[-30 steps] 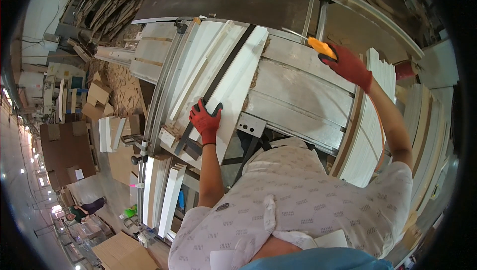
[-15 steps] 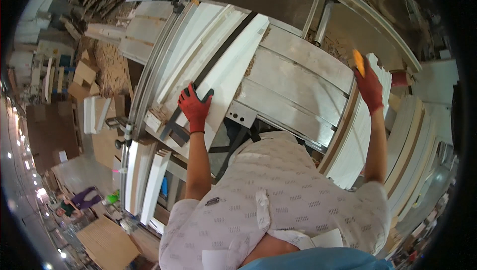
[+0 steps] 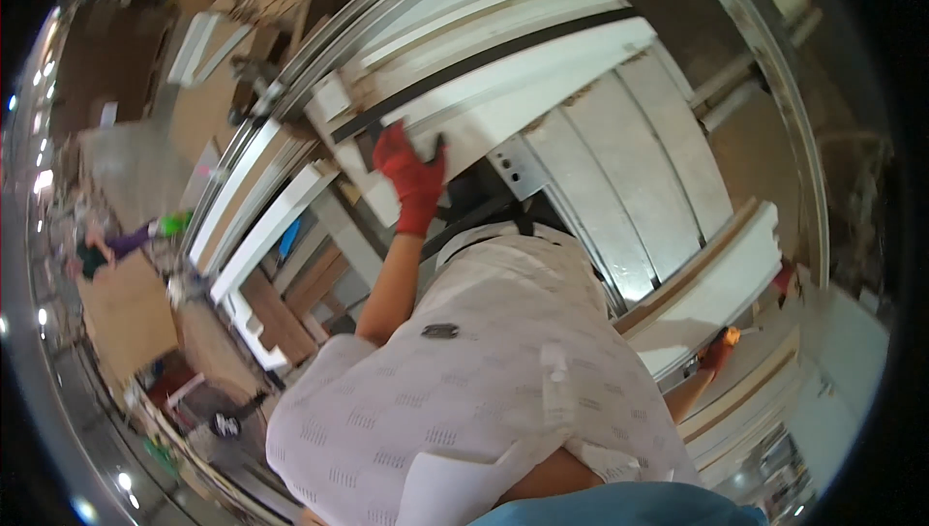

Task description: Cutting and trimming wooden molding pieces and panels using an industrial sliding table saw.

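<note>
My left hand (image 3: pixel 411 176), in a red glove with dark fingertips, is at the near end of a long white board (image 3: pixel 513 95). Its thumb stands apart from the fingers, and the hand looks open. Beside the fingertips runs a long dark strip (image 3: pixel 484 63) along the board's far side. Low on the right, my right hand (image 3: pixel 714 356), also in a red glove, is closed around a small orange object (image 3: pixel 733 335). Most of that object is covered by the hand, and its kind cannot be made out. The hand is beside a stack of white boards (image 3: pixel 721 284).
A metal machine table (image 3: pixel 629 178) with grooves lies between the white boards. A metal rail (image 3: pixel 377 3) runs along its left side. More boards (image 3: pixel 281 226) stand at the lower left, others (image 3: pixel 750 395) at the lower right. Another person (image 3: pixel 102 250) is far left.
My view has swung round to the right. My right hand has come from the far end of the white stack down to its outer near side, still with the orange object. My left hand stays by the board.
</note>
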{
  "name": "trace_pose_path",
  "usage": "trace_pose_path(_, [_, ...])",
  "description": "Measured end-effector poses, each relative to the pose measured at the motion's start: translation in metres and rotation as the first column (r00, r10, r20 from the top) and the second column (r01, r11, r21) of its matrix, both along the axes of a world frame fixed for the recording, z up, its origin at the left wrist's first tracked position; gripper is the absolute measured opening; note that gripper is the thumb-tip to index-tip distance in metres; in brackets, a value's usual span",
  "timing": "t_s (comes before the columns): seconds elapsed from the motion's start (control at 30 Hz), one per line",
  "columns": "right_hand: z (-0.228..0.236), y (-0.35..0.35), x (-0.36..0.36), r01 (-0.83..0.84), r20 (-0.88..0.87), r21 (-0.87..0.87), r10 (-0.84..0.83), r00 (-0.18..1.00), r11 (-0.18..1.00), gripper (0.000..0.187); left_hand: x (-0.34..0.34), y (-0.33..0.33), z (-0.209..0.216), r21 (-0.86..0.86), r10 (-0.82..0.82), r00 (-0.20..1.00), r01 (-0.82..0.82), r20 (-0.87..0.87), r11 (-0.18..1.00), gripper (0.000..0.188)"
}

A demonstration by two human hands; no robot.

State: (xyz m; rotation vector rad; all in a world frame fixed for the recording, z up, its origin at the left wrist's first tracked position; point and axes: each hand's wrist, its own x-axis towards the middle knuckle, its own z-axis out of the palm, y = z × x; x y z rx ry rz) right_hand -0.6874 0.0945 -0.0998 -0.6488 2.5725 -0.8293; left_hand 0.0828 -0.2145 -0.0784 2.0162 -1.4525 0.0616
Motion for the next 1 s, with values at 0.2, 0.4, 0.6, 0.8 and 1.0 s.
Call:
trace_pose_path(0.2, [0.099,-0.161,0.087,-0.033,-0.490,0.194,0.126,0.862,0.981,0.066,0.005,0.015,0.021,0.223,0.171,-0.289,-0.157,-0.942,0.962,0.074])
trace_pose_path(0.4, [0.073,-0.433,0.225,-0.644,0.031,-0.374,0.702,0.711,0.668,0.044,-0.021,-0.030,0.018,0.275,0.149,-0.562,-0.146,-0.814,0.950,0.099])
trace_pose_path(0.6, [0.003,-0.616,0.316,-0.782,0.064,-0.178,0.800,0.597,0.597,0.050,-0.014,-0.066,0.006,0.305,0.106,-0.644,-0.206,-0.758,0.930,0.081])
trace_pose_path(0.8, [-0.096,-0.656,0.324,-0.899,-0.558,0.407,0.823,-0.103,0.163,0.037,0.027,-0.048,-0.050,0.064,-0.091,-0.850,-0.145,-0.519,0.987,0.045])
trace_pose_path(1.0, [-0.085,-0.614,0.207,-0.925,-0.070,-0.168,0.932,0.355,0.339,0.027,-0.060,-0.064,-0.036,0.020,-0.088,-0.236,-0.418,-0.968,0.908,0.026])
